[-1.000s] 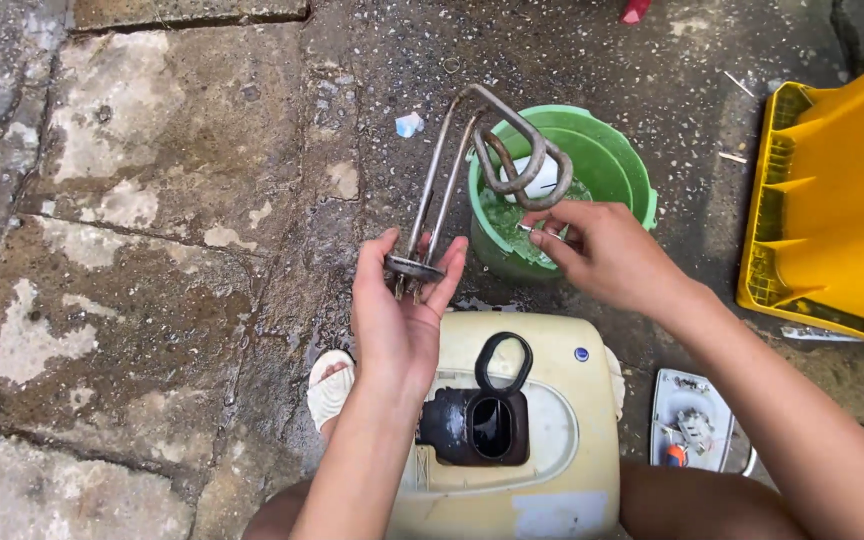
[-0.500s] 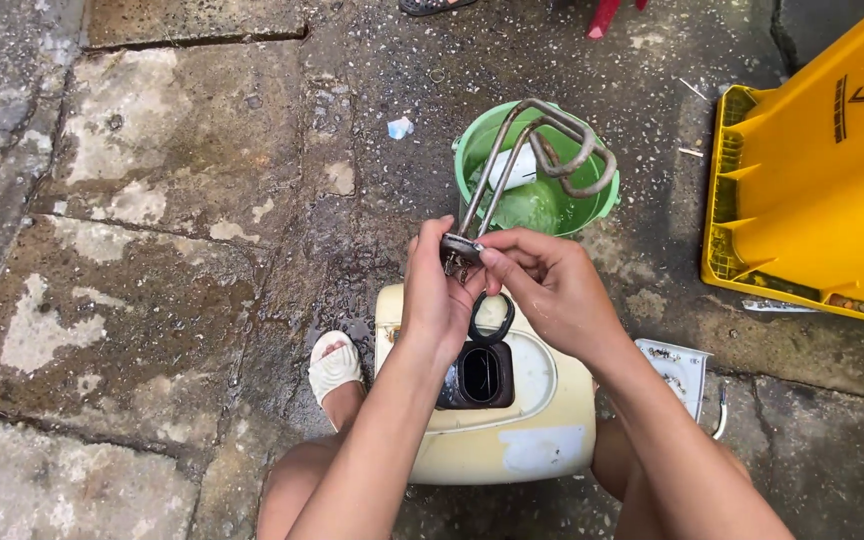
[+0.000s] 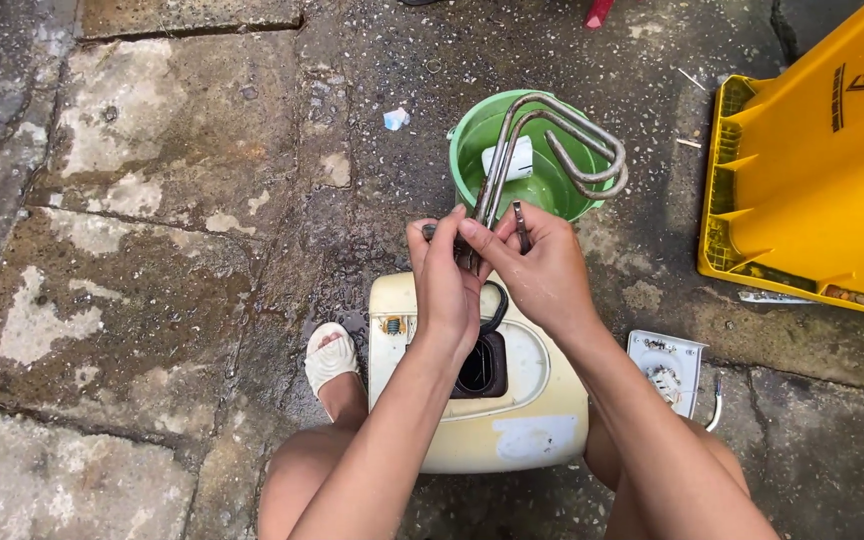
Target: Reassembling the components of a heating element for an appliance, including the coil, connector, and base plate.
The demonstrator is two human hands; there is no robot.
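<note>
Grey metal tubing, bent into long loops, forms the heating element (image 3: 552,150) that both hands hold up above a cream-coloured water heater tank (image 3: 477,400) lying on the wet stone floor (image 3: 152,250). The left hand (image 3: 444,285) has its fingers (image 3: 430,240) clenched around the base of the element, where the tubes come together, with the palm turned toward the person. The right hand (image 3: 542,270) is pressed against the left from the other side; its fingers (image 3: 482,235) pinch the same base end, and a short straight metal rod (image 3: 520,225) sticks up just beside them, touching the thumb side of that hand. From the fingers the loops of the element rise away and to the right, ending over a green plastic bucket (image 3: 472,140) that stands just beyond the hands and has a white object (image 3: 512,158) lying inside it. Directly below the fingers the tank shows a dark oval opening (image 3: 480,365) with a black rubber ring at its edge. To the right of the right forearm a small white cover plate (image 3: 667,370) lies on the floor, and farther right, well apart from the hands, stands a yellow plastic sign (image 3: 812,190). Left of the left forearm a foot in a white sandal (image 3: 330,358) rests beside the tank.
</note>
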